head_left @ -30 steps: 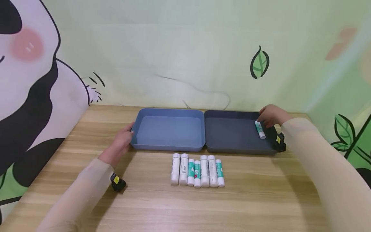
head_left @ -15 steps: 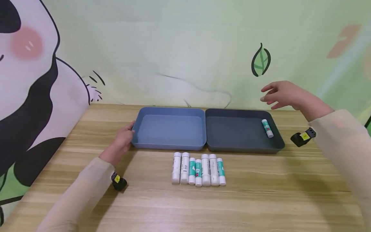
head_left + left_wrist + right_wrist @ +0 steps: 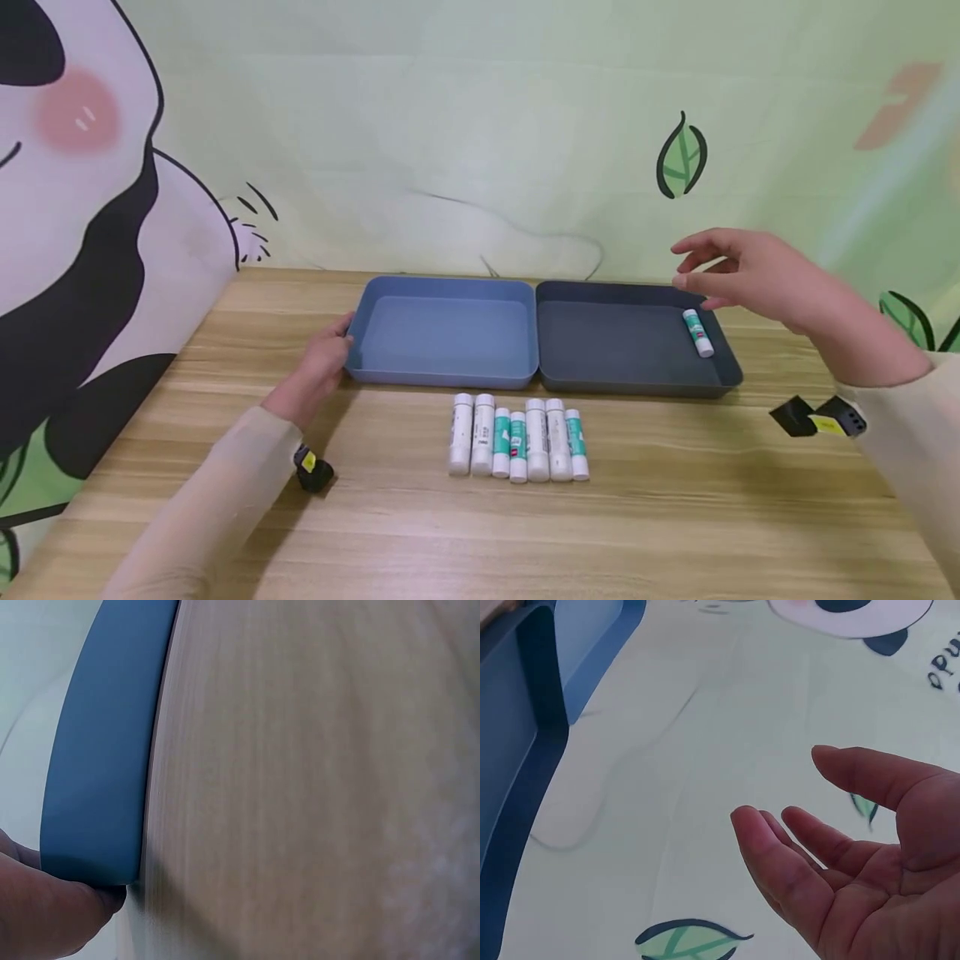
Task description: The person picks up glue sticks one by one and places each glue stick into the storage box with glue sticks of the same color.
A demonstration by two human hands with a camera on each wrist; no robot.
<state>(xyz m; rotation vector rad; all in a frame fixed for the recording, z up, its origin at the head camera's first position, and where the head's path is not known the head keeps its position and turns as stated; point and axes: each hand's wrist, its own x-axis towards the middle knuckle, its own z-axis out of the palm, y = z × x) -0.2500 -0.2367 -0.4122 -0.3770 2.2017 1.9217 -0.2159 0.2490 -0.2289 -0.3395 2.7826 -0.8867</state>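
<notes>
My left hand holds the left end of a shallow blue tray; in the left wrist view its thumb lies against the tray's corner, and most of the other fingers are hidden. Joined to its right side stands a dark grey tray with one small green-and-white glue stick lying near its right wall. My right hand is raised above that tray's right back corner, fingers loosely bent and apart, holding nothing. In front of the trays lies a row of several glue sticks, larger white ones and smaller green-and-white ones.
Both trays stand near the back of a wooden table, close to a pale green wall painted with a panda and leaves. Black cameras are strapped at the left wrist and right wrist.
The right hand has let go of the small glue stick, leaving it in the dark grey tray, and has risen away to the right. The left hand stays at the blue tray.
</notes>
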